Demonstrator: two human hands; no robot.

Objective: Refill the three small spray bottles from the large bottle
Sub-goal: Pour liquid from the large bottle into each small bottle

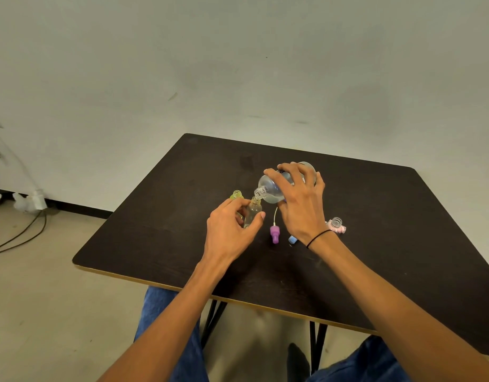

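My right hand (299,199) grips the large clear bottle (272,188), tipped to the left, its open neck right over the mouth of a small clear bottle (253,212). My left hand (232,226) holds that small bottle upright between thumb and fingers on the dark table (375,230). A small yellow-green bottle (237,194) stands open just behind my left hand. To the right of my right wrist a small pink bottle (336,224) stands open. A purple spray cap (275,234) with its white tube lies between my hands.
A blue cap (292,239) lies by my right wrist, partly hidden. The table's near edge runs just above my knees. On the floor at the left lie a white power strip (31,201) and dark cables.
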